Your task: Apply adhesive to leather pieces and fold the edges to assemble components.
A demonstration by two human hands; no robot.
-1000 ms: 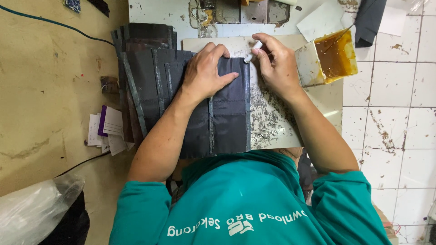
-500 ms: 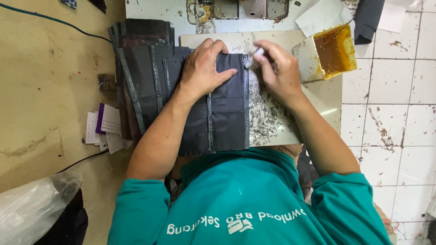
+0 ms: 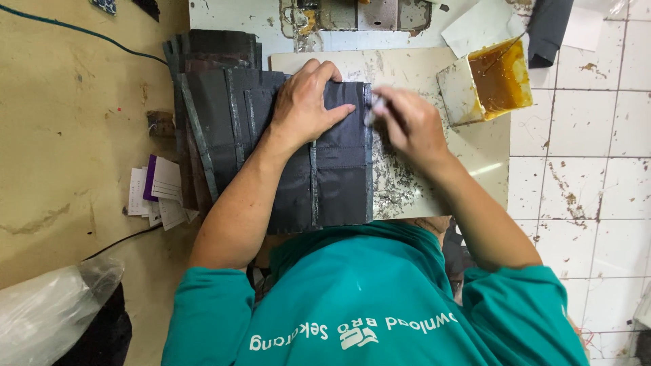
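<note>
- Here, your left hand (image 3: 305, 102) lies flat on the top dark fabric panel (image 3: 339, 163), fingers spread wide and pressing it down; it grips nothing.
- Your right hand (image 3: 410, 125) sits just beside the panel's right edge, blurred, with fingers pinched narrow around a small pale applicator (image 3: 375, 108) whose tip meets that edge.
- The dark fabric panel is rectangular, with raised vertical strips, and lies on the near left part of the pale work board (image 3: 475, 146), its lower edge close to your teal shirt (image 3: 366, 298).
- To the left of it, more dark panels lie overlapped in a stack (image 3: 210, 102), fanned toward the tan table (image 3: 68, 115).
- The board to the right of the panel's edge is crusted with dried grey smears.
- At the board's far right corner stands an open white tub of amber glue (image 3: 491, 78), tilted, well apart from your right hand.
- A small pile of white and purple paper slips (image 3: 159, 190) rests on the tan table, left of the stack.
- A clear plastic bag (image 3: 51, 308) lies at the near left.
- White floor tiles (image 3: 590, 135) show to the right of the board.
</note>
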